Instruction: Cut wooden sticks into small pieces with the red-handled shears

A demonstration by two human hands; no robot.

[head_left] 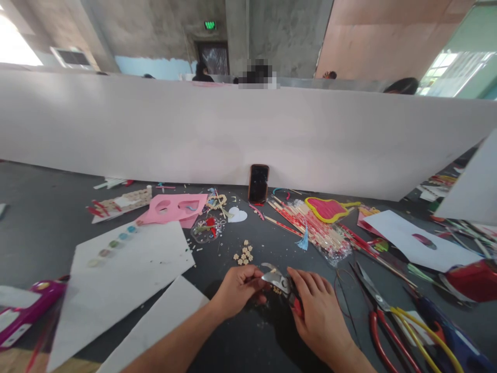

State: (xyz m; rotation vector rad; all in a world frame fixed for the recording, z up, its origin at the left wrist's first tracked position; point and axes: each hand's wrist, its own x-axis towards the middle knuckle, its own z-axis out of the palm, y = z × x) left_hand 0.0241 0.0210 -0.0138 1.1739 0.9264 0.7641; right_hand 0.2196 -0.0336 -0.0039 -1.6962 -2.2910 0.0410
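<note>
Shears (286, 285) are grasped by right hand (319, 305). Grip of left hand (239, 291) cannot be judged; it may be nicked by slipping blades (271, 278).

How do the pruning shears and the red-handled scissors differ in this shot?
The pruning shears are gripped in the right hand, while the scissors lie on the table. The shears have short, curved blades; the scissors' blades are long and straight. Both have red handles and silvery blades.
</note>
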